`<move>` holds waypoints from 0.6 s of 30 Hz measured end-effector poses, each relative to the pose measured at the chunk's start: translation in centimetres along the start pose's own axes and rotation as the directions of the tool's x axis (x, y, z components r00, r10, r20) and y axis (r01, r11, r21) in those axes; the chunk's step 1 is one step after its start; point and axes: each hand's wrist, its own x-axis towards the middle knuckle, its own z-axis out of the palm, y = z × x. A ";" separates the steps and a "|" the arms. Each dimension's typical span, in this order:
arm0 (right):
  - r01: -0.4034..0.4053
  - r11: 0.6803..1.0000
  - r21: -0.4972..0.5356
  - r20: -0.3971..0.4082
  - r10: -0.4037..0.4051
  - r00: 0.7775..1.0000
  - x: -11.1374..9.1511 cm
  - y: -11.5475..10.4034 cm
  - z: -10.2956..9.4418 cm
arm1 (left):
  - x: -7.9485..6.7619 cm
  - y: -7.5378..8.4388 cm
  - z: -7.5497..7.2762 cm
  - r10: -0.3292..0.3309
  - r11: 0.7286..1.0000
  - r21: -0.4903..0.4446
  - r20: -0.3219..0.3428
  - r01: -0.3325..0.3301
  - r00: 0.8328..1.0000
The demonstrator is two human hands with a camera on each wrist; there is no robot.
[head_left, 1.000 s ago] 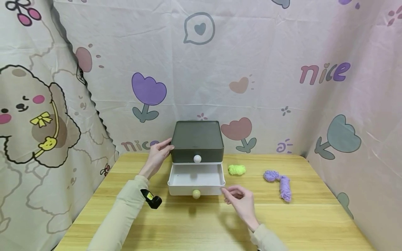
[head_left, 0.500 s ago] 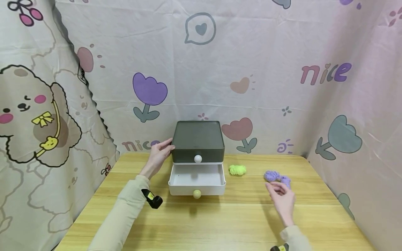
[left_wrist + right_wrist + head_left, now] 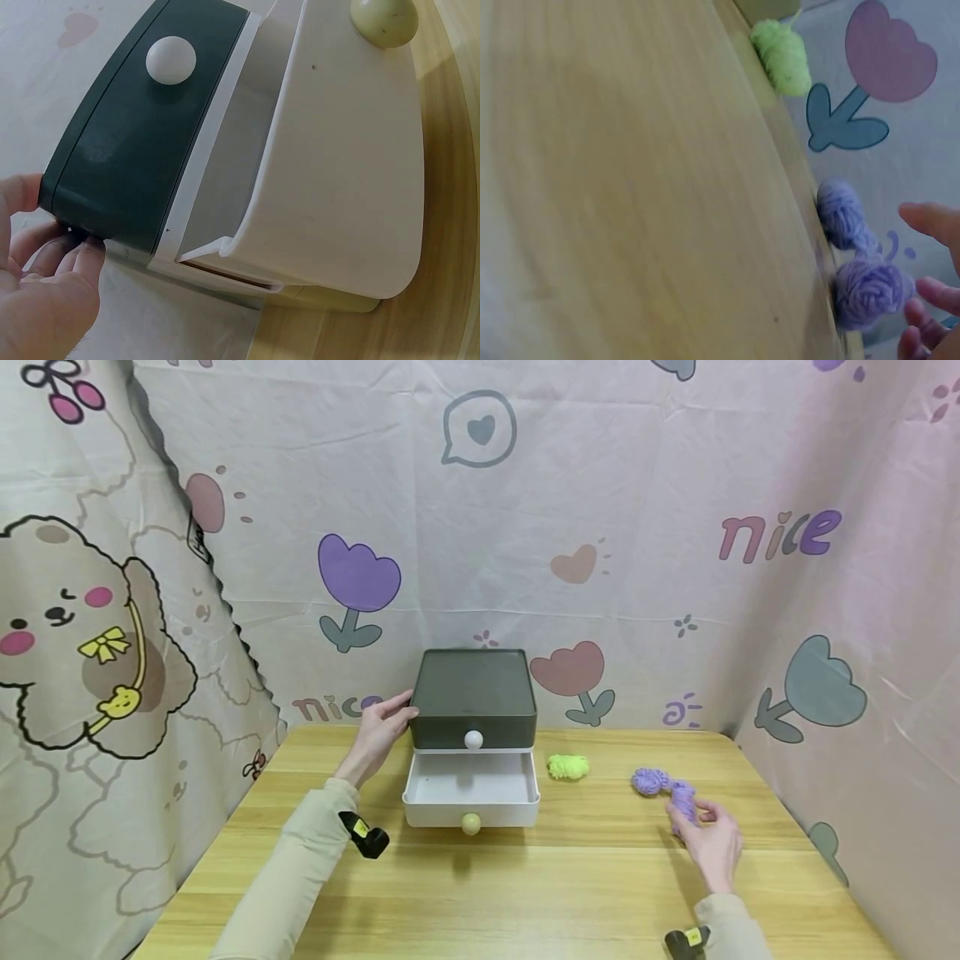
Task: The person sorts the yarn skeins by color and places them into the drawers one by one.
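A two-tier drawer box (image 3: 474,683) stands at the back of the table, dark green above and white below. Its white lower drawer (image 3: 471,814) is pulled out, with nothing inside. My left hand (image 3: 377,735) grips the upper left edge of the box; in the left wrist view its fingers (image 3: 88,262) bend against the side. At the right, my right hand (image 3: 712,843) reaches over a purple yarn skein (image 3: 682,799), thumb and fingers on either side. The right wrist view shows the thumb apart from the yarn. A purple yarn ball (image 3: 649,782) joins that skein.
A lime-green yarn bundle (image 3: 567,767) lies just right of the drawer box. The wooden table (image 3: 570,893) runs back to a printed cloth (image 3: 480,527) hung behind it and at both sides. Round knobs (image 3: 471,824) stick out from the drawers.
My right hand has moved right, from beside the pulled-out drawer to the purple yarn skein, and its thumb and fingers have spread. The left hand stays on the drawer box.
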 end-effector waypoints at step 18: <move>-0.053 0.977 -0.206 0.214 0.098 0.972 1.0 1.0 -0.5 | 0.0 0.1 0.1 0.000 1.000 0.002 0.002 0.000 1.000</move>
